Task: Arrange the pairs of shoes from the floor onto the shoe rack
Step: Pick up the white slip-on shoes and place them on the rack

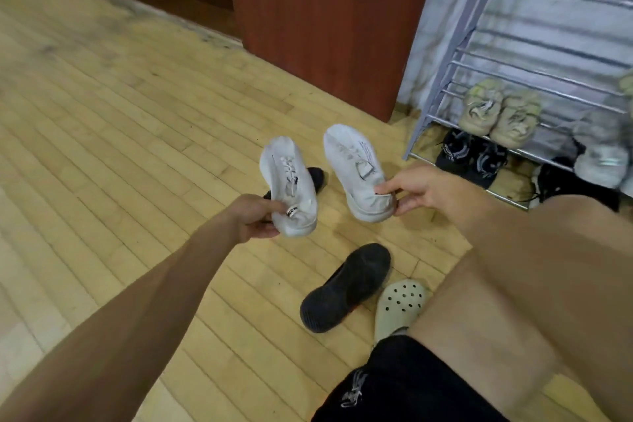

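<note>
Closest to us, by our bent leg and black shorts (394,387), a cream perforated clog (399,305) sits on the wooden floor (102,147). Its heel is hidden, so we cannot tell whether it is being worn. Just beside it on the left lies a black shoe (346,288), turned sole-up.

Beyond these we hold the pair of white sneakers in the air, clear of the floor, toes pointing away. Our left hand (255,217) pinches the left sneaker (289,188) at the heel collar, near its pull tab. Our right hand (421,188) clasps the right sneaker (356,171) at the heel, thumb over the collar and fingers under the sole. The hands are apart, one shoe in each.

The sneakers look light, with soft uppers and stiffer soles. We judge the heel the right place to hold, since the toe can then lead onto the bars. The left pinch is slight, so that shoe may swing.

A second black shoe (317,176) lies on the floor behind the left sneaker, partly hidden.

Farther right stands the metal shoe rack (445,84). It carries beige sneakers (500,113) on one tier, black sneakers (472,158) lowest and a blurred grey sneaker (603,154) at the frame edge. The bars left of the beige pair look free, though the rack's sloped side post stands near that approach. A reddish wooden cabinet (325,27) flanks the rack.
</note>
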`<action>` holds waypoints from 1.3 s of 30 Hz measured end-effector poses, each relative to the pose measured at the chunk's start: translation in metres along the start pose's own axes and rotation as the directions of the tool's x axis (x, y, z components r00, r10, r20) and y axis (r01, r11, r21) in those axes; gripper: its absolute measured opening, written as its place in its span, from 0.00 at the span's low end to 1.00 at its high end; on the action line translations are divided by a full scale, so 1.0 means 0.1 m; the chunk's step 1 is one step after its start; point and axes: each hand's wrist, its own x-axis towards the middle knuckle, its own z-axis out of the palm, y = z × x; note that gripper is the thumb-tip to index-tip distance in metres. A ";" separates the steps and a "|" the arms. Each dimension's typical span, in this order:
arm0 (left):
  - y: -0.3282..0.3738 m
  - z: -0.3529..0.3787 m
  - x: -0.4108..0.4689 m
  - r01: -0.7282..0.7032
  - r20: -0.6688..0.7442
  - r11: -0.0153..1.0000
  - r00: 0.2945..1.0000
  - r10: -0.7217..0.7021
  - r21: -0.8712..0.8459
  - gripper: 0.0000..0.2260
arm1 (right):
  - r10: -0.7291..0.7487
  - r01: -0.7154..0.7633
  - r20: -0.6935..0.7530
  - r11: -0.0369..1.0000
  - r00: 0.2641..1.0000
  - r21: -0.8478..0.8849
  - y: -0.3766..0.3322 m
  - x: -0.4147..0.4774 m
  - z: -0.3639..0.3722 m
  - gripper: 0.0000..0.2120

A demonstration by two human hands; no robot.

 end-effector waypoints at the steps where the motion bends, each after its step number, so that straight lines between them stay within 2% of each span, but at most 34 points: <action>1: 0.15 0.07 -0.03 -0.024 0.016 1.000 1.000 0.024 -0.001 0.06 | -0.014 0.014 -0.031 1.000 0.999 0.017 -0.03 -0.07 -0.11 0.18; 3: 0.43 0.23 -0.09 -0.090 0.048 0.996 0.995 0.089 0.010 0.06 | -0.037 0.042 -0.094 0.998 0.995 0.045 -0.06 -0.21 -0.35 0.21; 7: 0.98 0.82 -0.17 -0.219 0.134 0.975 0.968 0.214 0.028 0.07 | -0.061 0.110 -0.259 0.978 0.964 0.180 0.00 -0.44 -0.94 0.15; 12: 1.63 1.54 -0.23 -0.313 0.234 0.948 0.928 0.291 0.062 0.09 | -0.034 0.179 -0.417 0.933 0.908 0.314 0.11 -0.60 -1.50 0.19; 15: 1.93 1.91 -0.17 -0.330 0.252 0.943 0.917 0.308 0.050 0.11 | -0.026 0.221 -0.502 0.917 0.864 0.333 0.10 -0.67 -1.81 0.11; 17: 2.11 2.19 -0.11 -0.338 0.263 0.940 0.913 0.313 0.054 0.08 | -0.012 0.251 -0.556 0.900 0.831 0.357 0.12 -0.65 -2.08 0.09; 19: 2.30 2.45 -0.03 -0.351 0.273 0.933 0.907 0.320 0.074 0.08 | 0.012 0.256 -0.588 0.893 0.809 0.370 0.12 -0.57 -2.35 0.10; 22: 2.58 2.75 0.13 -0.358 0.238 0.928 0.915 0.327 0.102 0.12 | 0.029 0.265 -0.624 0.889 0.781 0.374 0.05 -0.35 -2.68 0.13; 26: 2.94 3.13 0.39 -0.363 0.244 0.922 0.914 0.325 0.131 0.07 | 0.015 0.316 -0.647 0.864 0.762 0.393 -0.08 0.03 -3.07 0.16; 29: 3.23 3.43 0.65 -0.380 0.253 0.918 0.904 0.345 0.108 0.09 | 0.012 0.351 -0.663 0.841 0.749 0.412 -0.17 0.34 -3.36 0.17; 33: 3.55 3.79 1.01 -0.390 0.279 0.911 0.897 0.344 0.131 0.11 | 0.028 0.350 -0.719 0.860 0.695 0.371 -0.23 0.74 -3.61 0.09; 35: 3.64 3.92 1.18 -0.409 0.287 0.897 0.891 0.352 0.169 0.11 | 0.021 0.344 -0.750 0.880 0.662 0.328 -0.21 0.92 -3.68 0.10; 39: 3.63 4.05 1.42 -0.445 0.288 0.868 0.880 0.378 0.221 0.07 | 0.044 0.312 -0.728 0.884 0.684 0.347 -0.15 1.15 -3.79 0.11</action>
